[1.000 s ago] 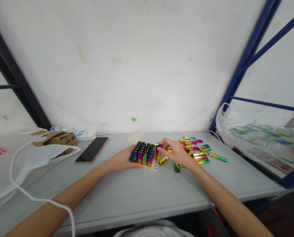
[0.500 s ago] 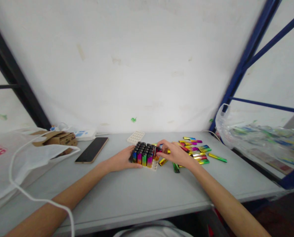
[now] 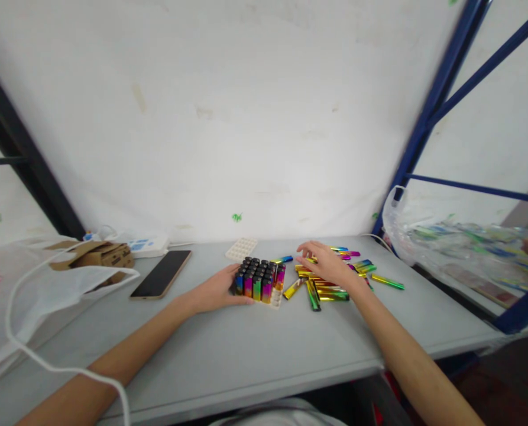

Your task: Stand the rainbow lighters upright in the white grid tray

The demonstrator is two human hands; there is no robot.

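Observation:
Several upright lighters (image 3: 257, 283) with black tops and shiny rainbow bodies stand packed in rows in a white tray (image 3: 275, 299). Bare sockets show along the tray's right and near edge. My left hand (image 3: 223, 288) grips the left side of this block, thumb along the front and the other fingers partly hidden behind. Over a loose heap of metallic lighters (image 3: 334, 294) hovers my right hand (image 3: 323, 262), its fingers apart and curved, with nothing seen in it. Some of the heap is hidden under that hand.
A second white tray (image 3: 241, 248) lies behind the block. To the left are a phone (image 3: 161, 274), a cardboard box (image 3: 108, 256), a plastic bag (image 3: 60, 302) and a white cable (image 3: 64, 370). Blue shelf posts (image 3: 417, 139) and clear plastic bags (image 3: 459, 242) stand at right.
My right hand has moved right, off the tray's right edge to the loose heap. A lighter now stands at that edge where my fingers were. The left hand keeps its grip.

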